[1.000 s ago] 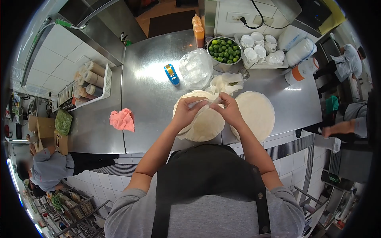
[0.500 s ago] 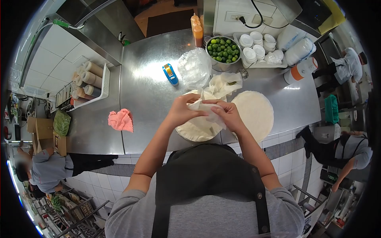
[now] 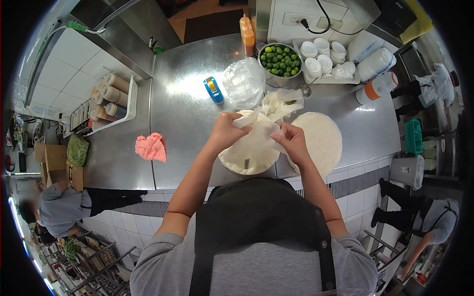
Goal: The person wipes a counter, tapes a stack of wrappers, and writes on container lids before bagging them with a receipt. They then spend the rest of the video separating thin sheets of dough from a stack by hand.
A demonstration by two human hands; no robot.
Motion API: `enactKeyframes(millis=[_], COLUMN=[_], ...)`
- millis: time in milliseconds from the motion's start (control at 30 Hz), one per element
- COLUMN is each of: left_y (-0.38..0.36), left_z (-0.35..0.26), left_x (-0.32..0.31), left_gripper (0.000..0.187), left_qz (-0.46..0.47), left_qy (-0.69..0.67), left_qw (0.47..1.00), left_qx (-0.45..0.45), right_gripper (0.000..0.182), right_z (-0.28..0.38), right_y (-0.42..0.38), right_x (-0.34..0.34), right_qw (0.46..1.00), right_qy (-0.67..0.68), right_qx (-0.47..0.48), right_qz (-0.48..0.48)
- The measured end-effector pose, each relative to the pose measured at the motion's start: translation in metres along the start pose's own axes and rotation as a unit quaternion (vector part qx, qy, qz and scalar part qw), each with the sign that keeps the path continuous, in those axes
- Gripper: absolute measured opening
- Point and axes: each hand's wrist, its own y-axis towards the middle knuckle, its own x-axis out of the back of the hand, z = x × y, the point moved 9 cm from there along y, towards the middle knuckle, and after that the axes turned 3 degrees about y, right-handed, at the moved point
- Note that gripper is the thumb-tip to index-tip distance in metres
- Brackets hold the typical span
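Between my two hands a thin, translucent white sheet (image 3: pixel 259 134) is spread. My left hand (image 3: pixel 230 130) pinches its left edge between thumb and fingers, and my right hand (image 3: pixel 292 141) pinches the right edge. Under the sheet lies a round, pale, floury-looking disc or stack (image 3: pixel 242 166), with a small dark patch showing near its front. To the right sits a second flat, pale round (image 3: pixel 321 143), partly behind my right hand. Just beyond my hands is a heap of crumpled pale sheets (image 3: pixel 279 105).
A blue tape dispenser (image 3: pixel 213 91), a clear plastic bag (image 3: pixel 244 83) and a pot of limes (image 3: pixel 280 61) stand farther back. Sauce bottles (image 3: pixel 248 42) and a tray of white cups (image 3: pixel 326 80) are behind. A pink cloth (image 3: pixel 151 147) lies left. Co-workers stand at both sides.
My hands have moved apart, and the sheet that was bunched between them is now spread out. At the right, a co-worker has shifted position.
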Motion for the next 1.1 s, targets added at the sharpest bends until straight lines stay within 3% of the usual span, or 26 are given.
enactKeyframes(millis=[67,100,167,267,400,467,500,567,700,900,967,1100], left_y=[0.001,0.0,-0.001,-0.008,-0.008,-0.012,-0.012,-0.01,-0.005,-0.011,-0.01,-0.011], left_z=[0.003,0.004,0.0,-0.017,-0.014,-0.013,-0.014,-0.011,-0.009,-0.027,-0.024,-0.022], left_x=[-0.008,-0.012,-0.018,-0.018,-0.014,-0.007,-0.007,-0.008,-0.01,-0.016,-0.018,-0.019], left_gripper=[0.023,0.023,0.031,0.032,0.031,0.028,0.028,0.027,0.027,0.03,0.032,0.034], left_qz=[0.009,0.012,0.017,0.004,-0.004,-0.045,-0.045,-0.045,-0.055,-0.054,-0.082,-0.09], left_qy=[0.004,0.004,0.017,0.045,0.129,0.111,0.11,0.097,0.083,0.089,0.097,0.11], left_qw=[1.0,1.0,0.999,0.995,0.989,0.992,0.992,0.994,0.995,0.994,0.99,0.987], left_qx=[-0.017,-0.017,-0.04,-0.084,-0.066,-0.046,-0.045,-0.015,-0.028,-0.015,-0.067,-0.081], right_gripper=[0.032,0.032,0.046,0.043,0.039,0.03,0.03,0.021,0.019,0.026,0.024,0.021], right_z=[0.006,0.006,0.002,-0.013,-0.019,0.025,0.028,0.045,0.04,0.031,0.035,0.016], right_y=[0.003,0.007,0.015,0.032,0.04,0.032,0.029,0.021,0.019,0.025,0.026,0.033], right_x=[-0.015,-0.019,-0.027,-0.034,-0.04,-0.055,-0.059,-0.071,-0.072,-0.053,-0.05,-0.041], right_qw=[0.999,0.999,0.995,0.99,0.986,0.956,0.956,0.918,0.913,0.921,0.925,0.945], right_qy=[0.04,0.041,-0.081,-0.134,-0.142,-0.277,-0.278,-0.356,-0.366,-0.366,-0.325,-0.266], right_qx=[-0.022,-0.022,-0.043,-0.029,-0.054,0.062,0.061,0.16,0.173,0.118,0.171,0.139], right_qz=[0.028,0.025,0.027,0.017,0.063,0.072,0.073,0.071,0.044,-0.064,-0.095,-0.131])
